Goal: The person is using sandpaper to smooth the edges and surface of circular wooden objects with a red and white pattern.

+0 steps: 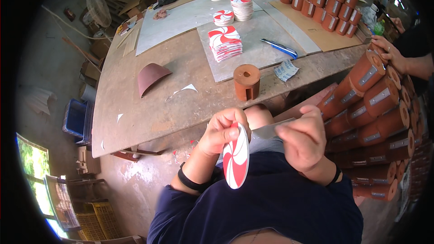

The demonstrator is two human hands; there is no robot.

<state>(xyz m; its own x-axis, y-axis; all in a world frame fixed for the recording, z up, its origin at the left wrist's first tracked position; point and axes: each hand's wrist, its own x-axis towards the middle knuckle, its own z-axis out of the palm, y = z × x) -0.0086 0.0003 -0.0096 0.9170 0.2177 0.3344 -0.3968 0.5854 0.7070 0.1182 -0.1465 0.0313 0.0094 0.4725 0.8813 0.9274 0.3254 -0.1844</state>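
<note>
My left hand (226,131) pinches a round disc (236,160) with a red-and-white swirl face, held on edge above my lap. In my right hand (304,138), closed fingertips grip a thin, flat greyish strip (266,131) that points toward the disc; I cannot tell whether it is a blade. Just beyond my hands, a brown cylinder (247,83) with a hole in its top and a slot in its side stands at the table edge. Farther back lies a stack of square swirl-printed sheets (225,44).
A blue utility knife (279,48), a crumpled printed paper (286,70) and a curved brown piece (153,78) lie on the table (181,49). Disc stacks (242,9) and piled brown cylinders (327,2) stand behind. More cylinders (370,104) are heaped at right, where another person's hand (391,54) rests.
</note>
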